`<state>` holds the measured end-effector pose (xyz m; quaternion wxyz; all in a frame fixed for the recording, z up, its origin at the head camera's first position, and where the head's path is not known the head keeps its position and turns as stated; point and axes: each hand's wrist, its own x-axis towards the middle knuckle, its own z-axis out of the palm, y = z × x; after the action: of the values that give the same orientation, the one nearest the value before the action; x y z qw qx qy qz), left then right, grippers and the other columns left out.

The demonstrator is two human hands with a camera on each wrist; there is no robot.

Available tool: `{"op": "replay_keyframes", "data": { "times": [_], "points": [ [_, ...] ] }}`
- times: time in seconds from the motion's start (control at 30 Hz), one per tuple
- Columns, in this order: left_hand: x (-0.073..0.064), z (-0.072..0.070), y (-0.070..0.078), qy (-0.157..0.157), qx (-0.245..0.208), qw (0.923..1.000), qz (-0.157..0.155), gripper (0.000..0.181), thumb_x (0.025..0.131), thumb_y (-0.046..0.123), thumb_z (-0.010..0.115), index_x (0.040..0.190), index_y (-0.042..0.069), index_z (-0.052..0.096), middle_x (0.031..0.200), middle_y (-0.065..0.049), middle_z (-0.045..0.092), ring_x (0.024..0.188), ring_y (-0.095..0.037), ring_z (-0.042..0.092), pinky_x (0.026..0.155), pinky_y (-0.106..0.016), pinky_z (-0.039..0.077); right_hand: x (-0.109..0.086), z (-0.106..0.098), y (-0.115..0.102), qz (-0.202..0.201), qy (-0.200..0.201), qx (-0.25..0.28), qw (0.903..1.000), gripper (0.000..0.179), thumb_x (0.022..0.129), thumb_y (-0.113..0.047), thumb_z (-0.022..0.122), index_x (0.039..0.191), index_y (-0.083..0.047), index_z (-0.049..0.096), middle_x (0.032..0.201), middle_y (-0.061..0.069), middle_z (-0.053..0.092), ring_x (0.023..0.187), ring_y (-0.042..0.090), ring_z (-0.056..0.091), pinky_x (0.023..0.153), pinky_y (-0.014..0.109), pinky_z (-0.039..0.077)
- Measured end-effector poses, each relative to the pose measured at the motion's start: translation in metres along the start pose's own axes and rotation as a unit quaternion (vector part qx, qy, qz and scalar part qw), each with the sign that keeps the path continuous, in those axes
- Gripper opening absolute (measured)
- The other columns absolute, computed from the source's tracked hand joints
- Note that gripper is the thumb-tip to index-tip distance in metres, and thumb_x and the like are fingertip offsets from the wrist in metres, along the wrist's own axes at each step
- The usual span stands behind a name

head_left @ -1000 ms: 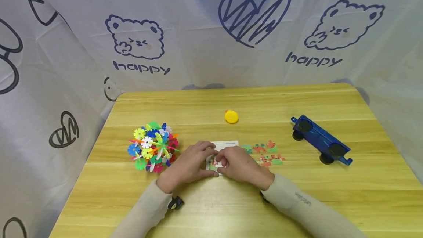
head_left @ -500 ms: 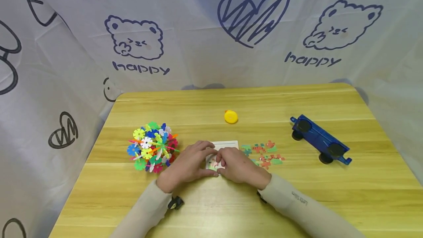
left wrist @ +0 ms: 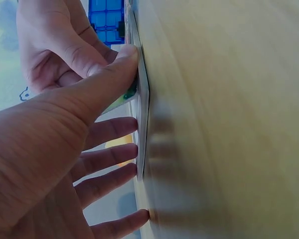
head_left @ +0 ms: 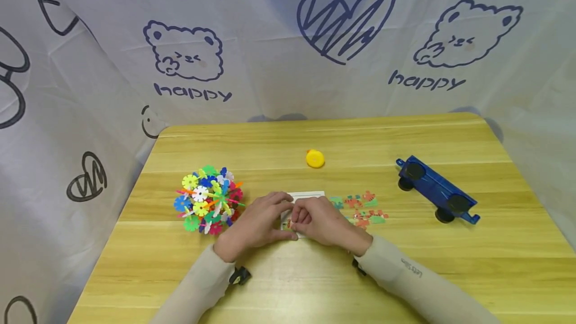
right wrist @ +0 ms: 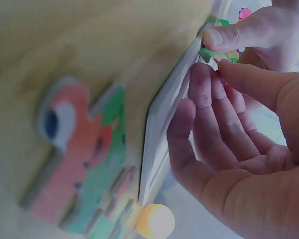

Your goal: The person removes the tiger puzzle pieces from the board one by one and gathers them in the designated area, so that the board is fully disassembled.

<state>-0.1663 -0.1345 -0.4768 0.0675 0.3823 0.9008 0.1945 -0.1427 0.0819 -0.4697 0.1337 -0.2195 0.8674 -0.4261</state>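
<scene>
Near the middle of the table lies a white puzzle tray (head_left: pixel 309 194), mostly covered by both hands. My left hand (head_left: pixel 258 221) rests along its left side. In the left wrist view the left thumb (left wrist: pixel 112 74) presses at the tray's edge, and the other fingers (left wrist: pixel 109 153) are spread and nearly straight. My right hand (head_left: pixel 323 220) is over the tray with curled fingers. Thumb and forefinger pinch a small puzzle piece (right wrist: pixel 207 53), partly green, at the tray's left part. Fingers hide most of that piece. Loose puzzle pieces (head_left: pixel 370 200) lie just right of the tray.
A ball of colourful plastic flower discs (head_left: pixel 209 199) stands left of the hands. Behind the tray is a round yellow object (head_left: pixel 315 159). A blue toy vehicle (head_left: pixel 436 189) with black wheels lies on its side at the right. A printed cloth (head_left: pixel 270 74) hangs behind the table (head_left: pixel 288 284).
The right hand's fingers have shifted slightly leftward over the tray, and thumb and forefinger have come closer together. My left hand has kept its place.
</scene>
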Motion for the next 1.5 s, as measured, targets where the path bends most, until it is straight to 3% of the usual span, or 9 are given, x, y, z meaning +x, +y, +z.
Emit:
{"op": "replay_keyframes", "data": {
  "times": [0.13, 0.27, 0.47, 0.97, 1.17, 1.5],
  "points": [
    [0.0, 0.0, 0.0, 0.005, 0.008, 0.9999, 0.008, 0.056, 0.09, 0.047, 0.09, 0.13, 0.009, 0.076, 0.142, -0.01, 0.069, 0.123, -0.029, 0.07, 0.105, -0.049, 0.06, -0.002, -0.001, 0.002, -0.005, 0.007, 0.022, 0.9997, 0.01, 0.096, -0.003, 0.081, 0.095, -0.01, 0.073, 0.087, -0.001, 0.077, 0.076, 0.001, 0.068, 0.073, 0.017, 0.06],
    [0.0, -0.001, 0.002, -0.006, 0.007, 0.9999, 0.008, 0.058, 0.091, 0.046, 0.089, 0.134, 0.009, 0.076, 0.142, -0.01, 0.07, 0.124, -0.029, 0.07, 0.108, -0.048, 0.059, -0.01, -0.009, 0.005, 0.006, 0.024, 0.028, 0.9993, 0.009, 0.098, -0.008, 0.081, 0.095, -0.014, 0.074, 0.089, -0.004, 0.076, 0.08, 0.003, 0.069, 0.076, 0.019, 0.061],
    [0.001, 0.001, 0.002, -0.021, 0.003, 0.9997, 0.008, 0.061, 0.093, 0.043, 0.088, 0.139, 0.006, 0.073, 0.143, -0.011, 0.07, 0.129, -0.031, 0.068, 0.113, -0.051, 0.057, -0.034, -0.03, 0.012, 0.025, 0.04, 0.027, 0.9985, 0.007, 0.099, -0.013, 0.08, 0.097, -0.015, 0.075, 0.09, -0.004, 0.076, 0.081, 0.006, 0.069, 0.076, 0.021, 0.061],
    [0.0, -0.002, 0.004, -0.028, -0.017, 0.9994, 0.014, 0.046, 0.096, 0.039, 0.084, 0.134, 0.014, 0.078, 0.145, -0.011, 0.069, 0.133, -0.03, 0.066, 0.115, -0.054, 0.054, -0.09, -0.083, 0.03, 0.055, 0.11, -0.015, 0.9923, 0.01, 0.097, -0.011, 0.083, 0.095, -0.017, 0.076, 0.09, -0.007, 0.08, 0.079, 0.004, 0.07, 0.071, 0.022, 0.059],
    [-0.001, -0.001, 0.003, -0.02, -0.021, 0.9993, 0.023, 0.036, 0.102, 0.033, 0.078, 0.133, 0.014, 0.079, 0.144, -0.011, 0.07, 0.134, -0.029, 0.066, 0.114, -0.055, 0.054, -0.109, -0.091, 0.041, 0.068, 0.118, -0.026, 0.9904, 0.009, 0.096, -0.011, 0.084, 0.095, -0.016, 0.076, 0.089, -0.008, 0.08, 0.079, 0.002, 0.07, 0.069, 0.022, 0.058],
    [0.0, -0.001, 0.004, -0.019, -0.015, 0.9995, 0.019, 0.035, 0.1, 0.028, 0.081, 0.132, 0.014, 0.079, 0.144, -0.011, 0.07, 0.134, -0.029, 0.066, 0.113, -0.055, 0.054, -0.131, -0.099, 0.059, 0.101, 0.104, -0.027, 0.9891, 0.008, 0.097, -0.018, 0.084, 0.097, -0.02, 0.077, 0.091, -0.009, 0.08, 0.081, 0.002, 0.07, 0.071, 0.023, 0.058]
  ]
}}
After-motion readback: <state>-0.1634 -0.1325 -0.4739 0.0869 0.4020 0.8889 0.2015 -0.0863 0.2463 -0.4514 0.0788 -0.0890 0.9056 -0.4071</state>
